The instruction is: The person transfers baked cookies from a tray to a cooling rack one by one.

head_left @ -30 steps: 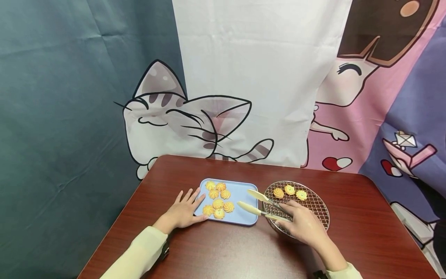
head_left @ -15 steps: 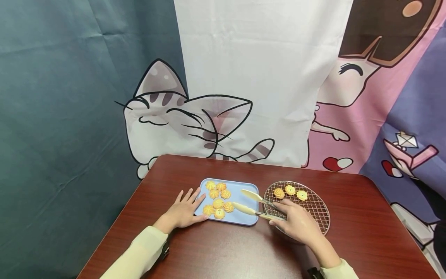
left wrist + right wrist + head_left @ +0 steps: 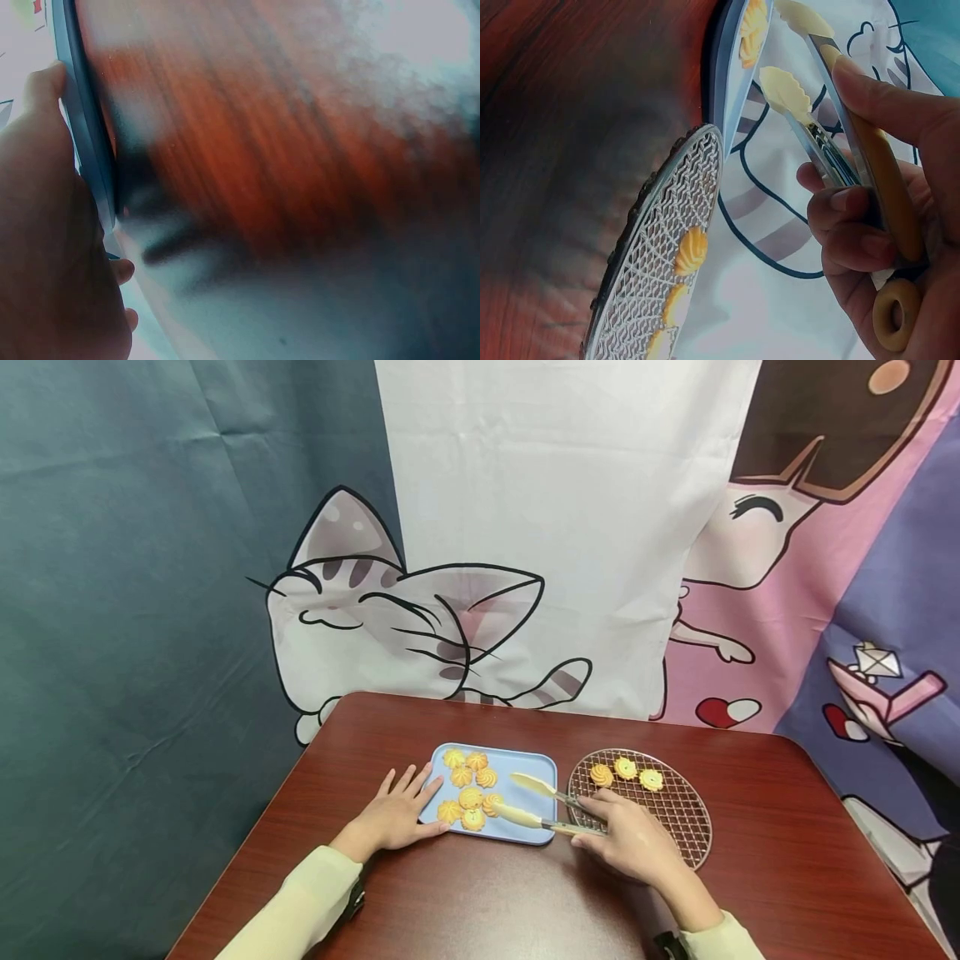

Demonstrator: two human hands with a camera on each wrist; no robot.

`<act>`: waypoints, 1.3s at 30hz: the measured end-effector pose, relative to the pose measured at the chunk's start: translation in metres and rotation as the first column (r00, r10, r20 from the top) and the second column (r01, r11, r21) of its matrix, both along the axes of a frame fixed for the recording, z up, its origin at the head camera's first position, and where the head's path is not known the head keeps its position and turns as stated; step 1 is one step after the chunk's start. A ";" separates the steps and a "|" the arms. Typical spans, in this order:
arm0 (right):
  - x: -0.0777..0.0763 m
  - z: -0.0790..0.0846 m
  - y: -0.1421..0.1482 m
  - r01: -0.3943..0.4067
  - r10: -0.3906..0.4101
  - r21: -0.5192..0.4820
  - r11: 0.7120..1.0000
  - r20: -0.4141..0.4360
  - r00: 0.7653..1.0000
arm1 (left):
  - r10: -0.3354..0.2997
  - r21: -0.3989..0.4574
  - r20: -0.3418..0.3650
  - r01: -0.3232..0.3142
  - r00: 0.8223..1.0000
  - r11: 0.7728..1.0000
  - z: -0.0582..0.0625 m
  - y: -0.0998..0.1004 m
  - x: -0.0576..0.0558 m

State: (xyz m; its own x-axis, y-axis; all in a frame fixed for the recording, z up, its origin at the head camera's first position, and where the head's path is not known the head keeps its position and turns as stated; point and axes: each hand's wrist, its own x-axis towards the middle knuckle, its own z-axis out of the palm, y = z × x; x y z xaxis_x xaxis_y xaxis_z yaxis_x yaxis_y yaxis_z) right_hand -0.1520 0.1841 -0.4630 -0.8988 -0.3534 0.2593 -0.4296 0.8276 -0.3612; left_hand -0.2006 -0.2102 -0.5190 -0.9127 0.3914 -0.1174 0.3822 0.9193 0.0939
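My right hand [image 3: 633, 839] grips a pair of tongs [image 3: 870, 150] with pale yellow tips and metal arms. In the head view the spread tips hang over the right part of a light blue tray [image 3: 525, 833], the lower one overlapping a swirl cookie [image 3: 492, 804]. Nothing sits between the tips. Several cookies [image 3: 470, 797] lie in two clusters on the tray's left half. My left hand [image 3: 393, 814] lies with fingers spread at the tray's left edge, thumb and fingertips on its rim. In the left wrist view that hand [image 3: 60, 225] is dark against the tray's side.
A round wire rack [image 3: 686, 818] stands right of the tray, beneath my right hand. Three cookies [image 3: 626, 767] sit along its far side. The brown wooden table [image 3: 465, 902] ends at a printed cartoon curtain [image 3: 525, 527] behind.
My right hand has moved left with the tongs, from above the rack toward the tray's cookies, slowing in the last half second. The left hand and the cookies have stayed put.
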 end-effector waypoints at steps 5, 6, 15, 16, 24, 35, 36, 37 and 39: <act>-0.003 -0.004 -0.003 -0.016 0.016 0.009 1.000 -0.005 1.000 | 0.000 0.001 0.000 0.000 1.000 1.000 0.000 0.000 0.000; -0.003 -0.005 -0.003 -0.023 0.023 0.014 1.000 -0.006 1.000 | 0.001 0.001 0.001 -0.001 1.000 1.000 0.000 0.000 0.000; -0.007 -0.009 -0.007 -0.053 0.054 0.041 0.998 -0.037 0.998 | 0.001 -0.004 -0.006 -0.001 1.000 1.000 0.001 0.000 0.000; -0.007 -0.009 -0.007 -0.052 0.053 0.042 0.998 -0.032 0.998 | 0.001 -0.006 -0.007 -0.001 1.000 1.000 0.001 0.000 0.000; -0.011 -0.012 -0.011 -0.046 0.046 0.045 0.998 0.011 0.999 | 0.001 0.002 0.000 -0.001 1.000 1.000 0.000 0.000 0.000; -0.016 -0.010 -0.012 -0.035 0.031 0.052 0.998 0.070 0.997 | 0.001 0.004 0.002 -0.001 1.000 1.000 0.002 0.000 0.001; -0.017 -0.010 -0.012 -0.039 0.035 0.051 0.998 0.071 0.997 | 0.001 0.004 0.003 -0.001 1.000 1.000 0.002 0.000 0.001; -0.017 -0.010 -0.012 -0.044 0.041 0.050 0.998 0.069 0.997 | 0.001 0.003 0.004 -0.001 1.000 1.000 0.002 0.000 0.000; -0.018 -0.010 -0.012 -0.054 0.051 0.054 0.997 0.062 0.997 | 0.000 0.005 0.003 0.000 1.000 1.000 0.001 0.000 0.000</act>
